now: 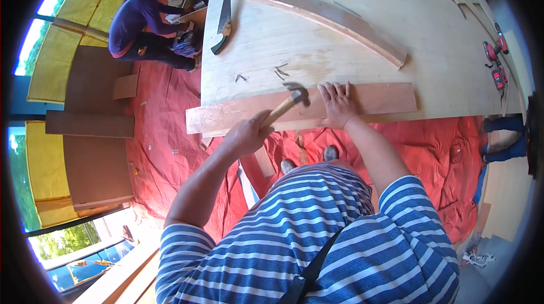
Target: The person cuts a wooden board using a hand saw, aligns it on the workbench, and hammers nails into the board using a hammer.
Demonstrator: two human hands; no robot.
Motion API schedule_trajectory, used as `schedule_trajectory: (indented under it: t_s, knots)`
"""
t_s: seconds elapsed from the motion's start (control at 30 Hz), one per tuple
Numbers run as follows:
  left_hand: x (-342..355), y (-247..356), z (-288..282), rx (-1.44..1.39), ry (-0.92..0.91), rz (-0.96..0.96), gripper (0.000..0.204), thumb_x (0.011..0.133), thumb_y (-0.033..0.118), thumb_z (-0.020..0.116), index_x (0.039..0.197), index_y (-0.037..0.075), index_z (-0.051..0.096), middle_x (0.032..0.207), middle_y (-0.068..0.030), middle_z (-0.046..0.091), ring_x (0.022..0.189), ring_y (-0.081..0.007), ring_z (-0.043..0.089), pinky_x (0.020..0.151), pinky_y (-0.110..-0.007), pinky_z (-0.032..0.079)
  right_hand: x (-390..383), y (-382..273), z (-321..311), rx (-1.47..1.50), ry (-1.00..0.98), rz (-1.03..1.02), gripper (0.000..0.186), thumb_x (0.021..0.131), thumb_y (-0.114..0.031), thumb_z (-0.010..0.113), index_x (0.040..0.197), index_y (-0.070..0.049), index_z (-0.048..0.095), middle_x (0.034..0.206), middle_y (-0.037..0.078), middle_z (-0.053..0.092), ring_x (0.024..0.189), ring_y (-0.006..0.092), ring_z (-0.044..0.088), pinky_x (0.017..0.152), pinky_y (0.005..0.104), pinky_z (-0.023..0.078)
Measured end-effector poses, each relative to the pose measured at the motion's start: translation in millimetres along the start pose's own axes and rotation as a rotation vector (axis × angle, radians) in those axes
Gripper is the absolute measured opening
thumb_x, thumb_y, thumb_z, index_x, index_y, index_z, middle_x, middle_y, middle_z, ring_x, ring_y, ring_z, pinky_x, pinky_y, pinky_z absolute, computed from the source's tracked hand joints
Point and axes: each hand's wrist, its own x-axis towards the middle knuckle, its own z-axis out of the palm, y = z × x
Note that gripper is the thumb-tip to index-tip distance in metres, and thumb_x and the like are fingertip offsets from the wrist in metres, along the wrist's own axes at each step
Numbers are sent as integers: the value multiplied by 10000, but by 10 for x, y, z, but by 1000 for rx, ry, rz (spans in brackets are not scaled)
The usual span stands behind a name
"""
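My left hand (247, 134) is wrapped round the wooden handle of a claw hammer (281, 111). The hammer's metal head appears over the far edge of a long reddish-brown board (388, 98), slightly blurred. That board lies along the near edge of a pale plywood worktop (340, 66). On the board, to the right of the hammer, my right hand (339, 104) presses flat with its fingers spread. Just beyond the board are two small groups of nails (280, 71). Whether a nail stands under the hammer head cannot be made out.
A handsaw (225, 18) and a long wooden beam (328, 22) lie farther back on the worktop. Red cordless drills (494, 52) sit at the right edge. At the far left a person (136, 23) bends over boxes. Red sheeting (170, 139) covers the floor.
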Motion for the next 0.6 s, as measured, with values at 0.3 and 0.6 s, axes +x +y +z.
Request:
schedule_trajectory:
  t_s: [0.3, 0.6]
  knots:
    - [-224, 265, 74, -5, 134, -139, 297, 1018, 257, 523, 1239, 60, 545, 903, -263, 682, 851, -467, 664, 721, -533, 514, -43, -22, 18, -21, -20, 6, 1230, 610, -652, 821, 1552, -86, 269, 1514, 104, 352, 1410, 322, 300, 1182, 681, 94]
    - [-344, 245, 225, -91, 276, -71, 298, 1012, 264, 545, 1230, 61, 562, 881, -255, 684, 849, -450, 673, 728, -534, 511, -33, 7, 17, -15, -48, 7, 1241, 614, -651, 819, 1560, -83, 251, 1525, 105, 340, 1414, 322, 295, 1184, 683, 98]
